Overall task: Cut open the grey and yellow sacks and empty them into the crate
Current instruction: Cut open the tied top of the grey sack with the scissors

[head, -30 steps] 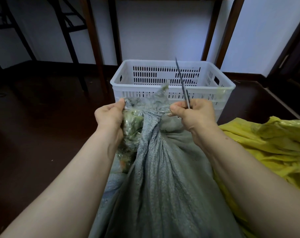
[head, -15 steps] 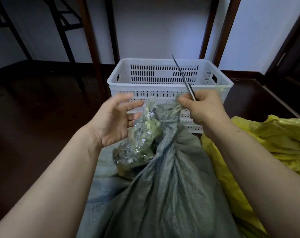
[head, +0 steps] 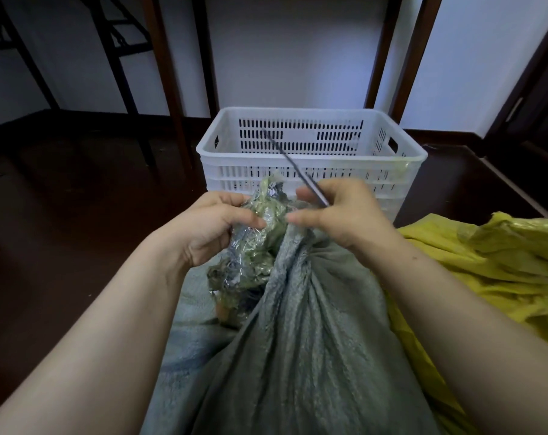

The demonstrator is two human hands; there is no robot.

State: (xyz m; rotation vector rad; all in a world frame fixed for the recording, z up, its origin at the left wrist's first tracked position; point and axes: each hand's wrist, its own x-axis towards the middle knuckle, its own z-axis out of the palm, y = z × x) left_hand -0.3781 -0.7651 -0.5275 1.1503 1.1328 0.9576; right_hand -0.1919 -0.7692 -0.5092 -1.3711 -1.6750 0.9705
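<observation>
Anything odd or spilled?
No spill visible. A crumpled clear plastic liner bulges from the mouth of the grey woven sack, held by the left hand. The right hand holds a thin dark blade pointing at the white slatted crate; a yellowish film scrap clings to its right corner.

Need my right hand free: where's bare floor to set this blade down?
Dark floor left of the grey sack and white crate is bare. A smaller patch lies right of the crate, beyond the yellow sack. Crowded around the sack's mouth.
</observation>
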